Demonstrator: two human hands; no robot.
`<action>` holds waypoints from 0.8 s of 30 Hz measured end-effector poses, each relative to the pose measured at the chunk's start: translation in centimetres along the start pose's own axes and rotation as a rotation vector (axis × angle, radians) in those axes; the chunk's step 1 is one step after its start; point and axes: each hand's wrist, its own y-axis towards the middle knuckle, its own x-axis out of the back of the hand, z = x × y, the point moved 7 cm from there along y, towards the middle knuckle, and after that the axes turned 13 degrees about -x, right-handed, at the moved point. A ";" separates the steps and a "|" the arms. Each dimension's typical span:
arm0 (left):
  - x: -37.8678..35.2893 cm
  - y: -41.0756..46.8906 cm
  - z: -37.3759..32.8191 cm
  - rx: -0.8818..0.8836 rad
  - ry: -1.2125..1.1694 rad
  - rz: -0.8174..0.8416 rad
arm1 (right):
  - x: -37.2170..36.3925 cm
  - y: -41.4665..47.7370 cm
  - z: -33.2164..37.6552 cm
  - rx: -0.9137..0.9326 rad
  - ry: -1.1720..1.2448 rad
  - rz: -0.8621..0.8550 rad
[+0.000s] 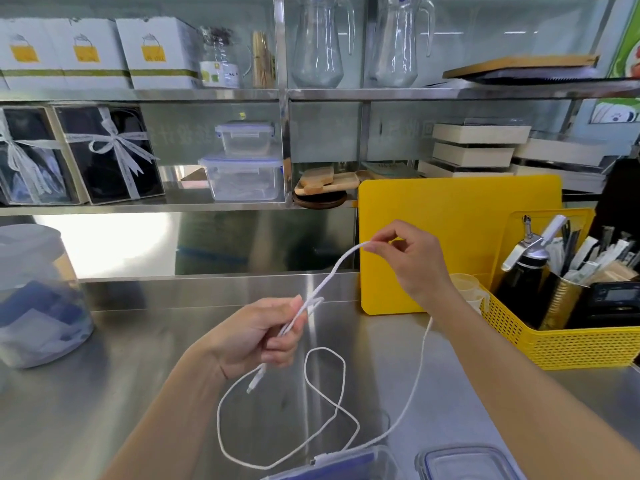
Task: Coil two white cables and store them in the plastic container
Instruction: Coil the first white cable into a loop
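A white cable [341,266] runs between both hands above the steel counter. My left hand [263,336] grips a short folded bunch of it, with a plug end [254,381] hanging below the fist. My right hand [412,261] pinches the cable higher up, to the right. From there the cable drops and lies in loose loops [325,403] on the counter. A clear plastic container [346,464] with a blue rim sits at the bottom edge, and the cable's far end reaches it. Its lid [464,462] lies to the right. I cannot make out a second cable.
A yellow cutting board [450,216] leans against the back wall. A yellow mesh basket [568,341] with bottles and utensils stands at the right. A large clear jar [38,296] sits at the left. Shelves above hold boxes, food containers and glass jugs.
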 end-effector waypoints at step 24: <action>5.0 -0.3 -2.7 -0.336 -0.740 -0.270 | -11.3 -8.3 -5.0 0.533 -0.970 0.490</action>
